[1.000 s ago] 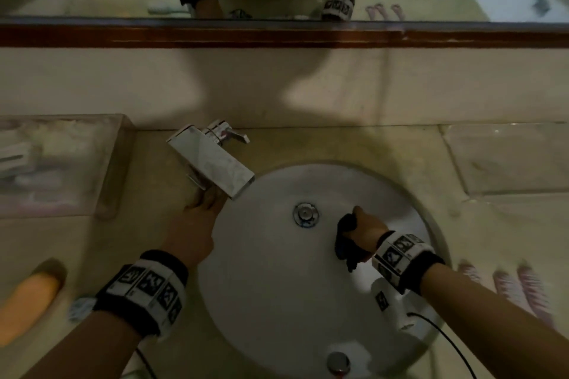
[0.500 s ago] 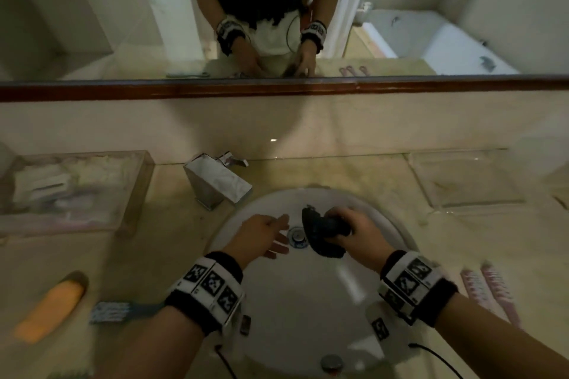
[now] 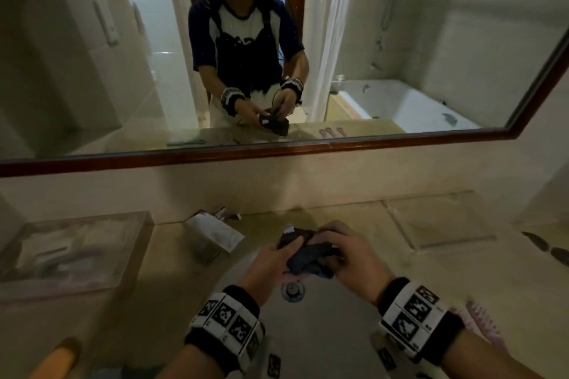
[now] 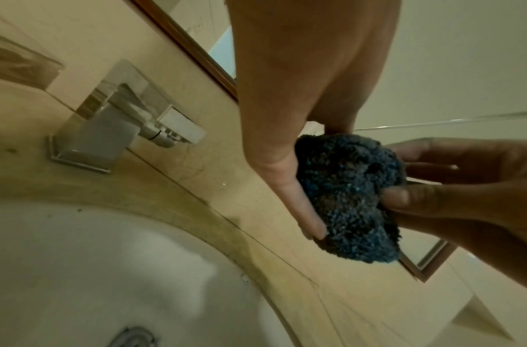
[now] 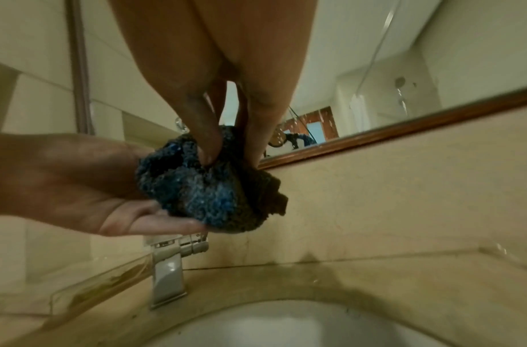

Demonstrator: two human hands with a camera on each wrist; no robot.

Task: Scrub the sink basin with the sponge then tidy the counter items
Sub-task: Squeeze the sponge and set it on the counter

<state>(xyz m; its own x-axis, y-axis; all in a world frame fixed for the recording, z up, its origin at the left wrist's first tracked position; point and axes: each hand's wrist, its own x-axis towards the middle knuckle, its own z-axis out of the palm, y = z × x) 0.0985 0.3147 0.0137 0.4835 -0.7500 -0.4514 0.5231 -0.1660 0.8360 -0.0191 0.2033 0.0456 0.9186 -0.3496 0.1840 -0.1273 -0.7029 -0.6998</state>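
Observation:
A dark blue fuzzy sponge (image 3: 308,255) is held in the air above the white sink basin (image 3: 323,335), over its back rim. My left hand (image 3: 271,261) grips it from the left, thumb along one side and fingers behind, as the left wrist view shows on the sponge (image 4: 348,199). My right hand (image 3: 348,255) pinches it from the right. In the right wrist view my right fingertips (image 5: 207,150) dig into the top of the sponge (image 5: 208,194), with my left hand (image 5: 77,178) cupped under it.
A square chrome faucet (image 3: 215,234) stands at the basin's back left, and the drain (image 3: 292,289) lies below the hands. A clear tray (image 3: 135,224) of toiletries sits on the left counter, with an orange bottle (image 3: 58,357) near the front. Pink combs (image 3: 483,320) lie right.
My right hand lifted the sponge out of the basin. My left hand left the counter by the faucet and took hold of the sponge too. The head view tilted up toward the mirror.

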